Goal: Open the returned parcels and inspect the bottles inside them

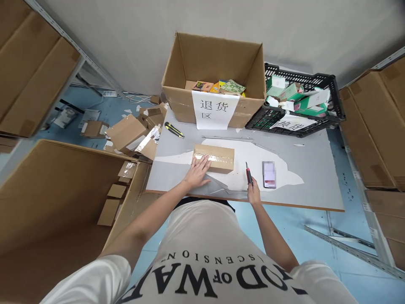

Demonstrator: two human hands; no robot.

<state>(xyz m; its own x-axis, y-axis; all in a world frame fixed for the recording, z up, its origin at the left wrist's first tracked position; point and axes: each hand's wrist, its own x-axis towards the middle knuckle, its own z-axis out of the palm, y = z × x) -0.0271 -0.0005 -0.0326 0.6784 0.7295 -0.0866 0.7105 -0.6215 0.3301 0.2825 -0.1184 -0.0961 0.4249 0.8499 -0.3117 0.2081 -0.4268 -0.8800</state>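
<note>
On the desk [316,177], near its front edge, a small taped cardboard box [214,158] is lain flat, its long side running left to right. The left hand [198,172] is pressed on the box's near left corner, palm down with the fingers spread flat, so nothing is enclosed by it. The right hand [253,195] is kept at the desk's front edge, to the right of the box and apart from it; its grip is closed around a small red-handled cutter [249,173], which is held upright with the tip pointing away from the person. Just to the right of the cutter a phone [269,174] is laid face up on the desk.

Under the box and phone, a white patch is seen where the grey surface layer of the desk is torn away. Farther back on the left, a yellow-and-black utility knife [174,130] is laid on the desk. Behind it a large open carton [215,76] with a printed paper sign on its front is set at the back edge, with a few small colourful packs seen at its bottom. Beside it on the right, a black plastic crate [300,105] filled with green and white packages is placed, also bearing a paper label. To the left of the desk, a big open cardboard box [63,190] is stood on the floor, and loose cardboard scraps [129,133] are scattered behind it.
</note>
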